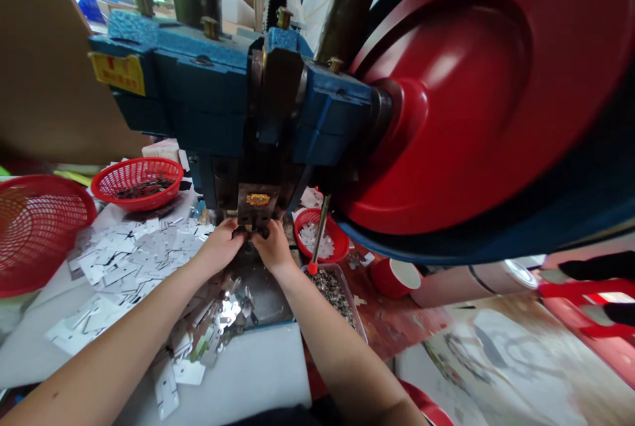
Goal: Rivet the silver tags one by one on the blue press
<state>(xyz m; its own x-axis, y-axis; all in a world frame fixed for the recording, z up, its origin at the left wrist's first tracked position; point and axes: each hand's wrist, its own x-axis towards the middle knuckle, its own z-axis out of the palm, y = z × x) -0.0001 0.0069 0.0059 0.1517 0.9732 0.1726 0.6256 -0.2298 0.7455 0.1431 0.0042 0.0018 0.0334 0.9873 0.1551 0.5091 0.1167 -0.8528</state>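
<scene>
A large red wheel [471, 82] looms nearest, filling the upper right. It joins the blue press [198, 95], which spans the upper middle and bears a yellow label [119, 72] at its left end. Below the press stretches a white surface [268, 363], with a worn reddish tabletop [391, 320] to its right.

A heap of flat white plates [133, 257] spreads on the left, beside the left forearm and well within that side's reach. Left of it stands a red basket [44, 234]; behind it, a second basket [143, 203] holds dark pieces. Right of the right forearm, a clear tub [361, 330] is filled with small metal bits, and a smaller red basket [341, 247] behind it holds pale pieces.

The left hand [225, 241] and right hand [272, 246] meet nearly tip to tip right under the press's steel block [255, 204], fingers bent inward. Whether they pinch a piece there cannot be told; the fingertips are too dark. Shiny metal pieces [231, 310] lie nearer the camera, between the forearms. A lever [321, 231] with a red knob slants to the right of the right hand.
</scene>
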